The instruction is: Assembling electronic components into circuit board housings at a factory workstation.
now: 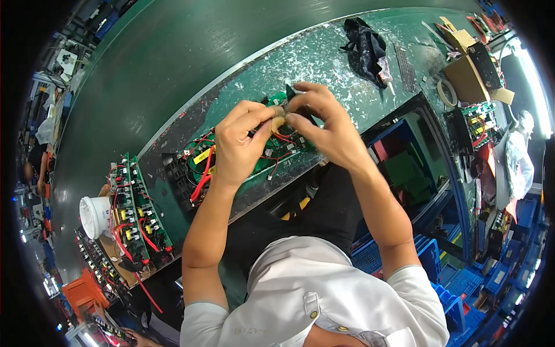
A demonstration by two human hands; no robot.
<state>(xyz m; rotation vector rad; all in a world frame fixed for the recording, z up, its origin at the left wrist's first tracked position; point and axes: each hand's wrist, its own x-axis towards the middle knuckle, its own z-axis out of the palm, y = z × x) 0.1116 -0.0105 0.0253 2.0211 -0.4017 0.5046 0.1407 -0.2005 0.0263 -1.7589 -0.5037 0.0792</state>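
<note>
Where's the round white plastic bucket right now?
In the head view, the round white plastic bucket is at the left, just left of green circuit boards with red wires, above the orange plastic bin.

There are two hands, one white bucket and at least three circuit boards.

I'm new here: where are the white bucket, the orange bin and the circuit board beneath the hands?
White bucket (95, 217): head view, on its side wall.
Orange bin (84, 292): head view, on its body.
Circuit board (263, 164): head view, on its green surface.
</note>
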